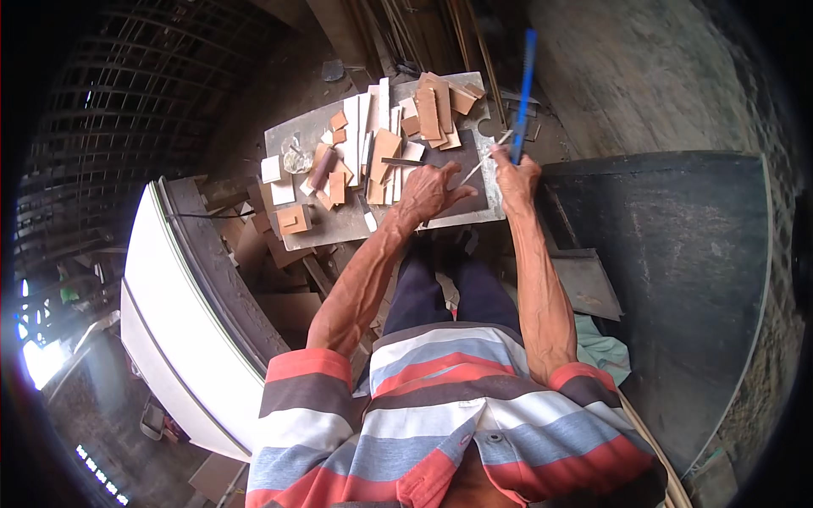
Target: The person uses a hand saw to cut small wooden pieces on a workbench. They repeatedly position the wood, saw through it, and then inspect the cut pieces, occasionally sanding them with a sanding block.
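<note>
- Right hand [517,173]: fingers closed around the lower end of a long blue tool [527,89], which rises beyond them.
- Left hand [432,195]: thumb spread from bent fingers, above the bench [282,140]; whether they grip anything, I cannot tell.
- A pale strip [483,162] lies between both hands, apparently.

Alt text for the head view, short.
A person's right hand grips a long, narrow blue tool at the right edge of a cluttered worktable; the left hand, thumb spread, is over the tabletop. Brown pieces and white pieces, flat and mostly rectangular, are scattered across it.
</note>
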Motion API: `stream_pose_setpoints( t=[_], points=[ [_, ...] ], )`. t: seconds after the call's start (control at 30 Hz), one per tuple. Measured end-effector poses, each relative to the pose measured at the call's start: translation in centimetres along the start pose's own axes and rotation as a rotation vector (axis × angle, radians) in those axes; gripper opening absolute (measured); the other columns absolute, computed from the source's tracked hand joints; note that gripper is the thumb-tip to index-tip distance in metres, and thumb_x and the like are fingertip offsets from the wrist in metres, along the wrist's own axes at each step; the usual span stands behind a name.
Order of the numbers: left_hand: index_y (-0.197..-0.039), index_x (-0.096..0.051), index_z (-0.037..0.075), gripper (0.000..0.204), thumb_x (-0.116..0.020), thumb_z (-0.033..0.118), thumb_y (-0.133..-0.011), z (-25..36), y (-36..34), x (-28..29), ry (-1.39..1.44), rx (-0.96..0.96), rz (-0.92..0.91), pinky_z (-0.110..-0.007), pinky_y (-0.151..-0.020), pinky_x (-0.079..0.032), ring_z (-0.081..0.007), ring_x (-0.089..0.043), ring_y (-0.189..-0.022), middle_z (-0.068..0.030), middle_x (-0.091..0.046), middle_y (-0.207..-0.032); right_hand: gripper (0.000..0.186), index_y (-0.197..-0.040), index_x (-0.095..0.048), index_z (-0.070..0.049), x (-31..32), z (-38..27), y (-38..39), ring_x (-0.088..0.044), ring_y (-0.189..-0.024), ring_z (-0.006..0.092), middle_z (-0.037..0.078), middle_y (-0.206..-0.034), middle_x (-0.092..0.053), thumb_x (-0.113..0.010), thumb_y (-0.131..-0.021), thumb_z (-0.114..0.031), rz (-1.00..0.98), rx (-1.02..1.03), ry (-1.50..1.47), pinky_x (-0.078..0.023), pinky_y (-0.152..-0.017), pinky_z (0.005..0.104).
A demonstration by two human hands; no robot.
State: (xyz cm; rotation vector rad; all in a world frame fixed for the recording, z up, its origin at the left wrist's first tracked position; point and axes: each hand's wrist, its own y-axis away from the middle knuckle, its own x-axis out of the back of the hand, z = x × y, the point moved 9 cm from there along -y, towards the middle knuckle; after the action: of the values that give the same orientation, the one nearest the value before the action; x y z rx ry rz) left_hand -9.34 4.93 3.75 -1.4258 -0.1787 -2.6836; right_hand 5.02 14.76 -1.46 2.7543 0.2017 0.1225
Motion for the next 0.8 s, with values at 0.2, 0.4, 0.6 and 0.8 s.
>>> stream_pose_setpoints(
  t=[0.2,0.4,0.6,0.8],
  points=[
    [-0.093,-0.061,0.006,0.041,-0.055,0.047,-0.092,-4.1,-0.5,-0.6,-0.14,0.071,0.131,-0.045,-0.055,-0.049,-0.0363,-0.063,-0.062,-0.0172,-0.064,-0.069,0.015,-0.082,-0.061,-0.003,1.8,-0.8,-1.2,-0.044,-0.047,0.005,-0.002,-0.063,-0.052,-0.073,-0.084,-0.012,0.074,-0.057,-0.159,-0.033,-0.04,0.0207],
    [-0.097,-0.062,0.004,0.026,-0.054,0.029,-0.095,-1.6,-0.7,3.4,0.053,-0.086,0.443,-0.046,-0.067,-0.05,-0.0354,-0.062,-0.066,-0.0181,-0.063,-0.07,0.016,-0.086,-0.06,-0.002,0.0,-0.3,-0.2,-0.044,-0.047,0.0054,-0.001,-0.065,-0.054,-0.073,-0.084,-0.012,0.021,-0.11,-0.173,-0.032,-0.04,0.0208],
    [-0.08,-0.058,0.001,0.028,-0.047,0.021,-0.097,-3.6,6.3,-0.3,0.935,0.381,-0.181,-0.033,-0.055,-0.045,-0.018,-0.058,-0.056,-0.0075,-0.06,-0.062,0.012,-0.085,-0.06,-0.003,-4.4,-0.2,3.0,-0.044,-0.048,0.0051,0.001,-0.068,-0.06,-0.07,-0.085,-0.01,-0.058,-0.193,-0.199,-0.032,-0.04,0.0211],
    [-0.085,-0.058,0.0,0.024,-0.046,0.016,-0.098,-6.4,14.4,0.8,1.272,0.637,0.071,-0.024,-0.048,-0.039,-0.0099,-0.048,-0.051,-0.0023,-0.055,-0.063,0.048,-0.092,-0.064,0.007,-5.3,2.7,5.3,-0.059,-0.069,0.0383,0.023,-0.073,-0.063,-0.052,-0.092,-0.04,-0.06,0.063,0.492,-0.044,-0.067,0.0472]
  ],
)
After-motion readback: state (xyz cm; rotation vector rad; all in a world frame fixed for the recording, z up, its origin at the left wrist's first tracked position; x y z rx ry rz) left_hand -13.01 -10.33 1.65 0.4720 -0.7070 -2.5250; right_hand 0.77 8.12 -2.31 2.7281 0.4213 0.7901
